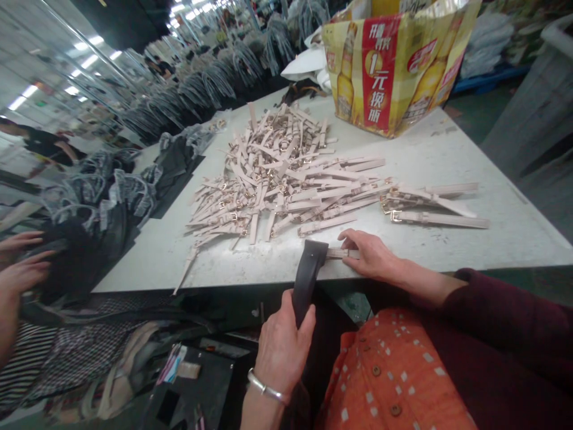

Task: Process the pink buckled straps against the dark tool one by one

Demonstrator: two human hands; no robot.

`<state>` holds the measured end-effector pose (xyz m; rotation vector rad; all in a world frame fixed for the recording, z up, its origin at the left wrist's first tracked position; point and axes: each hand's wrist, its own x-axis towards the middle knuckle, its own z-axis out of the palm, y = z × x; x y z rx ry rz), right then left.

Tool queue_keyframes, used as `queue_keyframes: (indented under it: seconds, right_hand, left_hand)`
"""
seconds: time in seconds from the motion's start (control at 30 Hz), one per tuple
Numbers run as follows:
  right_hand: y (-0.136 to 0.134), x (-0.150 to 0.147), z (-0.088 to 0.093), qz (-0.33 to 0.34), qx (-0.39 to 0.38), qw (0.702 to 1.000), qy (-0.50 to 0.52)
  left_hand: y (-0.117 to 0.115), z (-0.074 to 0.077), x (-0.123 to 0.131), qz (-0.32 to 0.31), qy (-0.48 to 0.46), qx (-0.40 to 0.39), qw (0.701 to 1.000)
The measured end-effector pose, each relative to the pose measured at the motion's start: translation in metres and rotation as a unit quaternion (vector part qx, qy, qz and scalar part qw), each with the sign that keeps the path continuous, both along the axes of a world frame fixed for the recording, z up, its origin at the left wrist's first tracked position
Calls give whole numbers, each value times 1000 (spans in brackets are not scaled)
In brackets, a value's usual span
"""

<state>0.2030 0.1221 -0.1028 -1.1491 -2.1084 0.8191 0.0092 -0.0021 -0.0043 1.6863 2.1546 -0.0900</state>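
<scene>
In the head view my left hand (283, 337), with a silver bangle at the wrist, is closed around a dark curved handheld tool (308, 272). The tool's broad upper end is at the table's front edge, against or just over a pale buckle strap (336, 254). My right hand (371, 254) holds that strap at its right end, thumb and fingers pinched on it. Beyond both hands lies a big heap of pale straps (286, 161) with gold buckles. A smaller group of straps (430, 203) rests to the right of the heap.
A yellow beer carton (398, 71) stands at the back of the white table (483, 161). Dark garments on hangers (107, 185) are at the left, near another person's hands (22, 263). A black box (206, 382) sits below the table edge. A grey bin (532, 107) stands right.
</scene>
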Motion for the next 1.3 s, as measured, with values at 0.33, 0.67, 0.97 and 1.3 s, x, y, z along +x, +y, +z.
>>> queue_keyframes:
  seconds: [0.33,0.67,0.97,1.3]
  right_hand:
    - [0,-2,-1,-8,-1,1000,-1]
    - [0,-1,1,-12,-2,1000,-1]
    - [-1,-2,1,-14,0,1000,-2]
    - [-1,-2,3,-17,-1,1000,-13]
  left_hand:
    - [-6,-8,18,-62,42,2,997]
    - [-15,-9,12,-50,48,-7,998]
    - [-11,-13,20,-66,52,11,996]
    - [7,-5,6,10,17,18,1000]
